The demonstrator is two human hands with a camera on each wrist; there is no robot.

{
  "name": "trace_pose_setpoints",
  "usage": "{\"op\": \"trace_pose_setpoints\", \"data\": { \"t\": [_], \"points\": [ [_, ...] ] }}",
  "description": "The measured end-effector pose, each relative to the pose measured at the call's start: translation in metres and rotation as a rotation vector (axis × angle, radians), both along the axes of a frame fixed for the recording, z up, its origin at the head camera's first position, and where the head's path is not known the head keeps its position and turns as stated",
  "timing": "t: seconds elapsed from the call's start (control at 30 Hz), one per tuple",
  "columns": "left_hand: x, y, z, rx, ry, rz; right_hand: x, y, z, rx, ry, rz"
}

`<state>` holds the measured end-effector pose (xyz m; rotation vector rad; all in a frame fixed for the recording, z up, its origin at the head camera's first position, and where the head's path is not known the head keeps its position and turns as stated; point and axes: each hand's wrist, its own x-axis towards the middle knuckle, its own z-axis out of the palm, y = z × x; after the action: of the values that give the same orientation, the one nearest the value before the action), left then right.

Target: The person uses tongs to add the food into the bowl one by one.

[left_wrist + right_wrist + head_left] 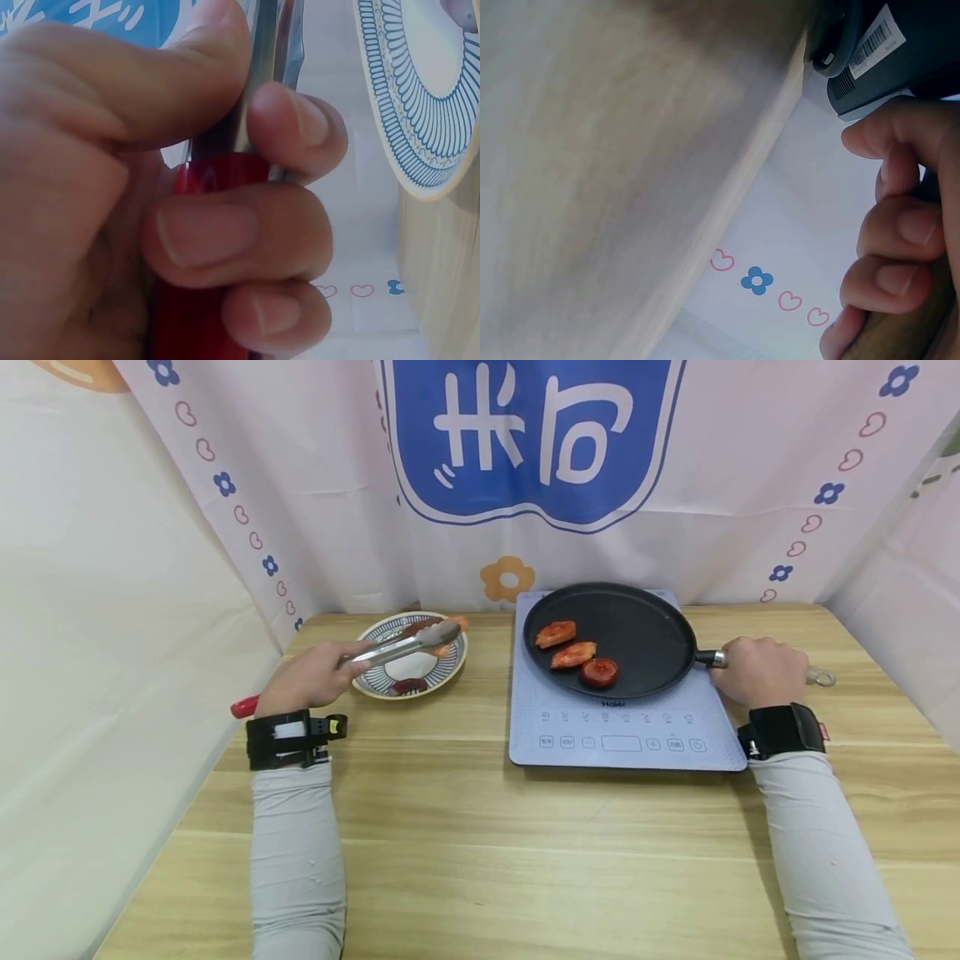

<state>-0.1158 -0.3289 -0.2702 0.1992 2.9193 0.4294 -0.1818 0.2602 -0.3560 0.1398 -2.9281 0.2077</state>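
My left hand (pixel 303 681) grips metal tongs (pixel 401 646) by their red-trimmed handle. Their tips point right, overlapping food on the patterned plate (pixel 358 683) in the head view. A dark red piece (pixel 408 687) lies at the plate's near side, and an orange piece (pixel 459 624) shows behind the tong tips. With curled fingers, my right hand (pixel 763 672) holds the handle (pixel 817 677) of a black frying pan (pixel 645 631). Two chicken wings (pixel 573 654) and a round red piece of food (pixel 600 672) lie at the pan's left side.
The pan stands on a white induction cooktop (pixel 622 756), whose control panel faces me. Plate and cooktop rest on a wooden table (pixel 420 827). Behind it hangs a white curtain (pixel 337 527) with a blue emblem and flowers; pale fabric (pixel 97 652) closes off the left.
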Motion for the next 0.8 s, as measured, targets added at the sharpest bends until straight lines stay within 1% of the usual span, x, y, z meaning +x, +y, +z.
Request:
{"op": "trace_pose_setpoints", "data": {
  "t": [0.2, 0.43, 0.63, 0.8],
  "points": [
    [0.0008, 0.0026, 0.0017, 0.004, 0.015, -0.018, 0.0003, -0.0005, 0.0014, 0.003, 0.010, 0.002],
    [0.0024, 0.0055, 0.0042, 0.003, -0.002, -0.003, -0.0001, -0.0002, -0.0002, -0.002, 0.010, 0.001],
    [0.0032, 0.0084, 0.0063, 0.013, -0.002, -0.013, -0.0004, 0.0001, -0.0009, 0.000, 0.018, 0.001],
    [0.0025, 0.0098, 0.0059, 0.024, -0.005, -0.012, -0.0003, 0.0000, -0.0007, -0.001, 0.012, -0.004]
  ]
}}
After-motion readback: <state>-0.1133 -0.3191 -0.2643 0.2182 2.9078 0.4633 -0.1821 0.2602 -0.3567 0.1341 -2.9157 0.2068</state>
